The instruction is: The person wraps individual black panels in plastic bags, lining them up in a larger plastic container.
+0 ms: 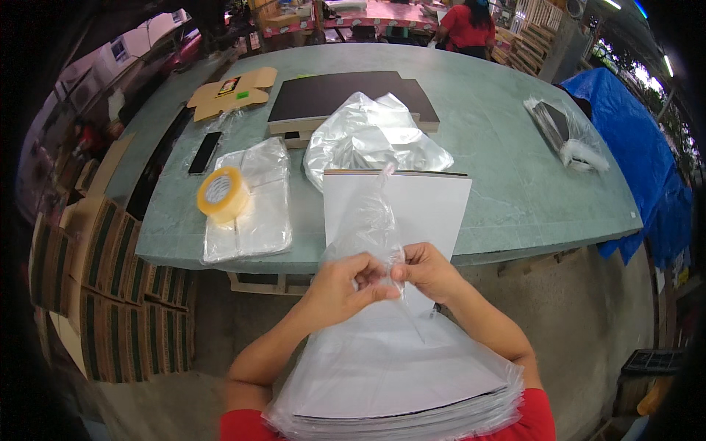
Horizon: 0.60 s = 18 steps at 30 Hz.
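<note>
My left hand (344, 288) and my right hand (426, 272) are close together at the table's near edge. Both pinch a thin clear plastic bag (371, 220), bunched and narrowing to a twisted tip. Behind it, a white sheet stack with a dark top edge (434, 213) reaches over the table edge. Below my hands, against my body, lies a thick pile of white sheets in clear plastic (397, 367). Just beyond stands a crumpled shiny plastic bag (375, 136). What lies inside the pinched plastic, if anything, I cannot make out.
On the green table (500, 147) are a tape roll (223, 194) on flat plastic bags (257, 228), a phone (204, 153), an unfolded cardboard box (235, 90), dark boards (331, 95) and a wrapped bundle (562, 132). Stacked cartons (110, 257) stand left; blue tarp (632, 140) hangs right.
</note>
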Each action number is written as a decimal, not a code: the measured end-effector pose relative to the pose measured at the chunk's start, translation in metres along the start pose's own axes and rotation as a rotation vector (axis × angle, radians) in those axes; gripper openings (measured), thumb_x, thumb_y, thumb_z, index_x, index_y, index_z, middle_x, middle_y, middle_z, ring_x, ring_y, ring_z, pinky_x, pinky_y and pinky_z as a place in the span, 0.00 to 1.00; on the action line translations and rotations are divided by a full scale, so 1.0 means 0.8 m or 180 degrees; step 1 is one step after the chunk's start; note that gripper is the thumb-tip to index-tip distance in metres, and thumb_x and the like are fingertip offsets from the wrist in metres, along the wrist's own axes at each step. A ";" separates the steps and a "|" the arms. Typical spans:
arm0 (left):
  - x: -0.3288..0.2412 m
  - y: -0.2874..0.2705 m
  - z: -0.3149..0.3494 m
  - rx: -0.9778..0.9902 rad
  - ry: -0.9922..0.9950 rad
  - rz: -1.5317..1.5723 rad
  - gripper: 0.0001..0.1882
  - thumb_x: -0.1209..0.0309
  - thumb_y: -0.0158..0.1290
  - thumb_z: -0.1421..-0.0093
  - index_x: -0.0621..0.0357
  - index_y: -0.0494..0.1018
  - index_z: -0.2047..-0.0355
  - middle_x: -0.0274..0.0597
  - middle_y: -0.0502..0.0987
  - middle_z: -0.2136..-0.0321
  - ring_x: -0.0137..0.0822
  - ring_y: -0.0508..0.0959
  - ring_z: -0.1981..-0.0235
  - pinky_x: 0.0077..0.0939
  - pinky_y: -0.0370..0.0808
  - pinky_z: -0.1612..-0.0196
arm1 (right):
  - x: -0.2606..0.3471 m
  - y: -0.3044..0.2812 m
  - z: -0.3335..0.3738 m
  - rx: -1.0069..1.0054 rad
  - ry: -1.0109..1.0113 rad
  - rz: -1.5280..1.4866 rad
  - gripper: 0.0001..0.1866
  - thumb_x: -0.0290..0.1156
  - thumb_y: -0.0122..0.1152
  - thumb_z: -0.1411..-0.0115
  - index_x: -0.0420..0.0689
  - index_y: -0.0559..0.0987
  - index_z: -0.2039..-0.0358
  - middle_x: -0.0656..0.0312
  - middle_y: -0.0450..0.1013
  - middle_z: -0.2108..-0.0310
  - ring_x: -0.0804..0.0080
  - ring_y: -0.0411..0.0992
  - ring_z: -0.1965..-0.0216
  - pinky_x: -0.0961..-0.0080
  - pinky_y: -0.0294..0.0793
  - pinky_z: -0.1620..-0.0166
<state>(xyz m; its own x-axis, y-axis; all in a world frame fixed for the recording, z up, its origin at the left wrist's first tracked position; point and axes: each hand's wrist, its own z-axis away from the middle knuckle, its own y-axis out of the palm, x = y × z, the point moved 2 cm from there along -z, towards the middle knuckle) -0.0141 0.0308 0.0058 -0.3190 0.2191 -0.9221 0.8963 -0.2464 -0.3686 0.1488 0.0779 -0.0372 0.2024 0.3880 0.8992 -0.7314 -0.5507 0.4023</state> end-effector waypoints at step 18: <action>0.009 0.009 0.001 -0.0145 -0.0214 0.1259 0.04 0.73 0.52 0.50 0.61 0.70 0.76 0.31 0.71 0.80 0.19 0.68 0.81 0.12 0.66 0.79 | -0.007 0.018 0.004 -0.0011 0.0093 -0.0794 0.11 0.36 0.61 0.52 0.42 0.74 0.77 0.67 0.69 0.79 0.80 0.65 0.77 0.84 0.64 0.72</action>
<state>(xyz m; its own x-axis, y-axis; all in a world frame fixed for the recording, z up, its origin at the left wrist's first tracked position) -0.0103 0.0302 -0.0037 0.0352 0.0532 -0.9980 0.9662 -0.2568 0.0204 0.1393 0.0659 -0.0361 0.3580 0.5329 0.7667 -0.6633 -0.4328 0.6105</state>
